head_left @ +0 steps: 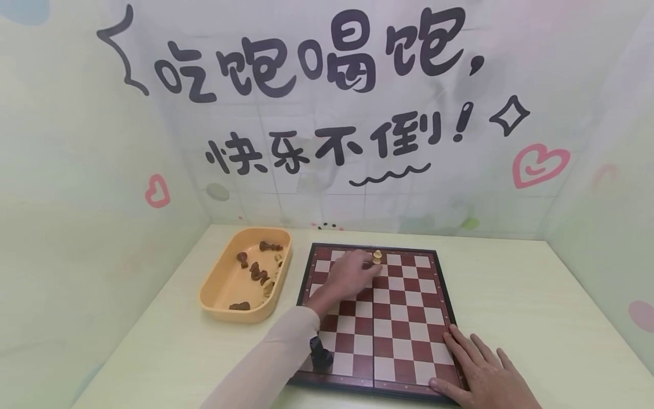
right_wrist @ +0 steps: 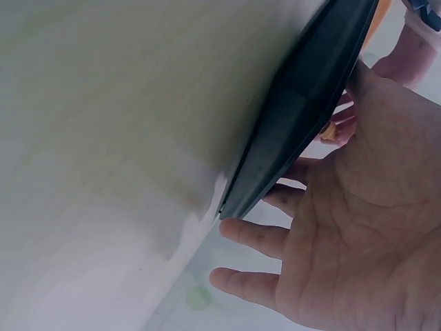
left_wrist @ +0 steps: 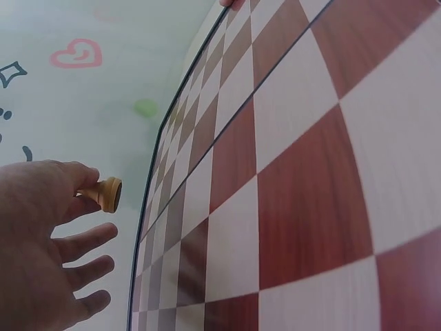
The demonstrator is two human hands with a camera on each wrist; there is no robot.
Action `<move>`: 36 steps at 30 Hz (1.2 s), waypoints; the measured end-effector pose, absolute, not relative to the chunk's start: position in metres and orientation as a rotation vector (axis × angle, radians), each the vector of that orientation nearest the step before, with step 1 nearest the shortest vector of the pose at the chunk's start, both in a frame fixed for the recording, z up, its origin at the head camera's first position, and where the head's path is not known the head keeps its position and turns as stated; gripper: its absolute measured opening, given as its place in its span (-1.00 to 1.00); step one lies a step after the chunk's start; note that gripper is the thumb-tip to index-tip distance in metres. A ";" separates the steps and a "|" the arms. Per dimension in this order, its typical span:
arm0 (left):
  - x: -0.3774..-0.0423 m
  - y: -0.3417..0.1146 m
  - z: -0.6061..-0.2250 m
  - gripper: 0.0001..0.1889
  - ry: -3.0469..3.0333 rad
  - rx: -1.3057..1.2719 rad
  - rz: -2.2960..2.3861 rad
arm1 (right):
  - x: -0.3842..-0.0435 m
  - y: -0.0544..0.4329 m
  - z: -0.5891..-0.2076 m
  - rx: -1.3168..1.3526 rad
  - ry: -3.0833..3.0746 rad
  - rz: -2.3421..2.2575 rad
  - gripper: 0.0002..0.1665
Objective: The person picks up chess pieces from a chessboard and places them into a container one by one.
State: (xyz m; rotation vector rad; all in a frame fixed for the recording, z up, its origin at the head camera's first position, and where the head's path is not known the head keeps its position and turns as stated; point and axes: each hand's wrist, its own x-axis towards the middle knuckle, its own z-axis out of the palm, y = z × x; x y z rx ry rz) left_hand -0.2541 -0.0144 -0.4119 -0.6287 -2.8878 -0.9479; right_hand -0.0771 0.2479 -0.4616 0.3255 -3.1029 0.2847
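Observation:
My left hand (head_left: 352, 274) reaches over the far part of the chessboard (head_left: 407, 329) and pinches a light wooden chess piece (head_left: 377, 257) between thumb and index finger. In the left wrist view the flat round base of this chess piece (left_wrist: 110, 194) sticks out past the fingertips, while the other fingers stay spread. My right hand (head_left: 485, 372) rests at the near right corner of the board, fingers extended along its edge and thumb on the near border. The right wrist view shows the board's dark side (right_wrist: 296, 103) beside that palm.
Left of the board stands a yellow-orange tray (head_left: 219, 292) with several dark and light chess pieces lying in it. A white wall hanging (head_left: 327, 204) with black lettering rises behind the pale table (head_left: 168, 341).

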 end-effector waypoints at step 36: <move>-0.253 -0.058 -0.408 -0.75 -2.818 -0.555 -0.948 | -0.078 0.249 -0.463 0.338 -3.092 0.267 0.19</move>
